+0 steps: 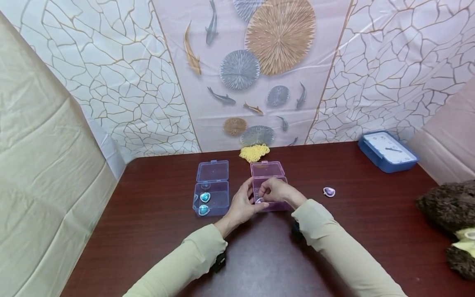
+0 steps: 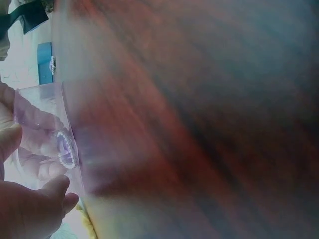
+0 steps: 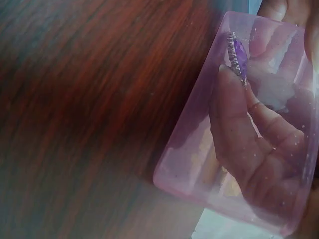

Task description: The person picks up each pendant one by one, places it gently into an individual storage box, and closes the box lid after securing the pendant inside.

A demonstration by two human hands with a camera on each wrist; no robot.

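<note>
Inside the open pink box (image 1: 277, 206) on the counter (image 1: 159, 185), the right hand (image 1: 277, 191) is apparently pinching a purple gem (image 3: 241, 57) between its fingers (image 3: 230, 99), while the left hand (image 1: 242, 204) is gripping the box's left side.

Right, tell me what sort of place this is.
Probably a makeshift tabletop filming or work corner: a wrinkled fish-print backdrop hangs behind a dark wood-grain table, a beige drape closes off the left side, and the person wears a camera on each wrist.
</note>
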